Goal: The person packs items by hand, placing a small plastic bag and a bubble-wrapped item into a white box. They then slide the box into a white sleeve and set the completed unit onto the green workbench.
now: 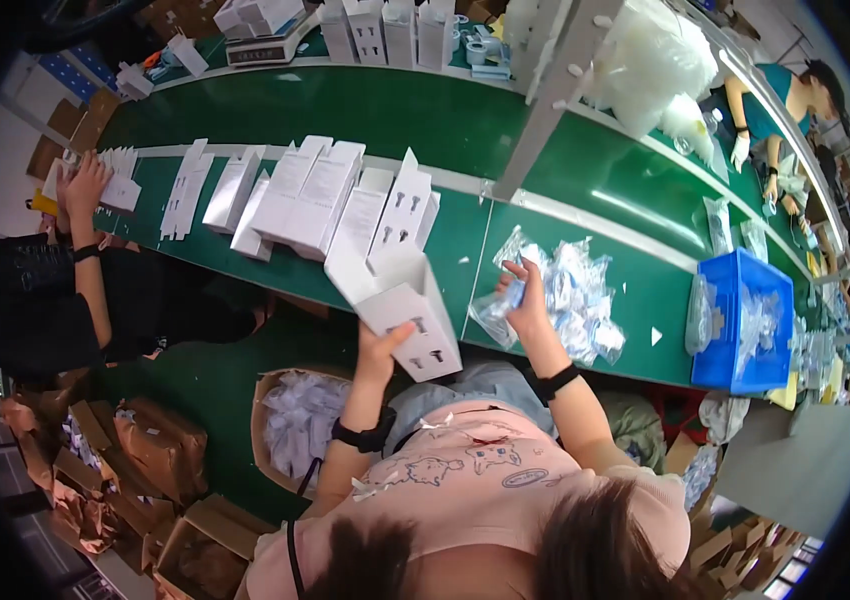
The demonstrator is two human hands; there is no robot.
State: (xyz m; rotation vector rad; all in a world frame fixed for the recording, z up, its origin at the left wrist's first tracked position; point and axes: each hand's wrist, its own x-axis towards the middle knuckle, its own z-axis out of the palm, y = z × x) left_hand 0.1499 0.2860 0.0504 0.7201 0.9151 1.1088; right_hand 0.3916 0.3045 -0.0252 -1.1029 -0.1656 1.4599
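Note:
My left hand (381,352) grips a white cardboard box (411,312) with printed dark pictures. The box is tilted at the bench's front edge, its flap up on the far side. To its right, the fingers of my right hand (528,300) are closed on a small clear plastic bag (493,312) with something pale blue in it. That hand is at the left side of a pile of similar bags (577,292). Beyond the held box, several white boxes (307,195) stand on the green bench (465,240), one with a raised pointed flap (407,205).
A blue bin (715,340) of clear bags stands at the right. Left, another person's hands (85,185) work by white cartons. A metal post (545,110) rises behind the pile. An open carton of clear plastic (257,430) sits on the floor beside me.

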